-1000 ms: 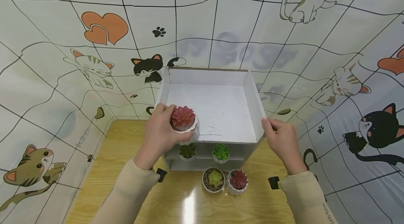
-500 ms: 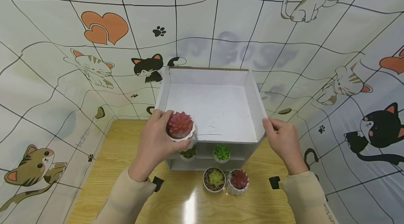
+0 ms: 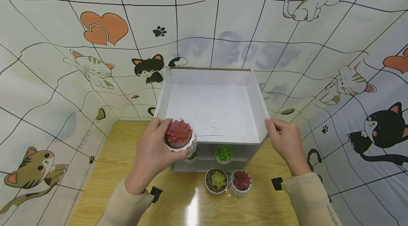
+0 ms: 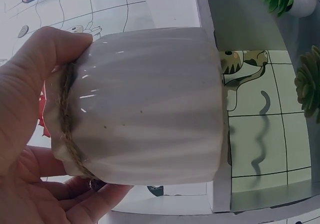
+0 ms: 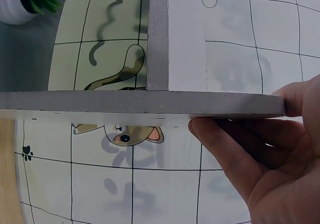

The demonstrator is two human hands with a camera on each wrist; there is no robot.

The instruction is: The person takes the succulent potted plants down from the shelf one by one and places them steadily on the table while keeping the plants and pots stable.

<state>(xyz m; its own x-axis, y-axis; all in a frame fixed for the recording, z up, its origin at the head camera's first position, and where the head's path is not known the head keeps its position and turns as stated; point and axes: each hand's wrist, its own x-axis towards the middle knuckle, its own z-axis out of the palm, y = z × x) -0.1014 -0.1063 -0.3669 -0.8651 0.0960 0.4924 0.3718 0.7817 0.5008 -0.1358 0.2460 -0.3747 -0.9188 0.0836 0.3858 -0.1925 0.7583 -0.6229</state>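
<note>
My left hand [image 3: 149, 151] grips a potted red succulent [image 3: 179, 133] at the front left of the white shelf unit [image 3: 211, 109], near the edge of its top tray. In the left wrist view the white ribbed pot [image 4: 145, 107] lies sideways, with twine [image 4: 67, 119] round its rim and the thumb and fingers around that end. My right hand [image 3: 285, 144] pinches the unit's right side panel [image 5: 220, 104] between thumb and fingers. Below the top tray, a bright green succulent [image 3: 224, 153] stands on the middle shelf; a darker green one [image 4: 309, 82] beside it is mostly hidden by the held pot.
On the wooden table [image 3: 248, 212], before the unit, a yellow-green succulent in a round white pot [image 3: 216, 181] stands beside another red succulent [image 3: 241, 181]. A cat-printed cloth [image 3: 197, 17] hangs behind and at both sides.
My left hand has carried the red succulent down and a little left, toward me, from above the tray's front edge. The right hand keeps its hold on the side panel.
</note>
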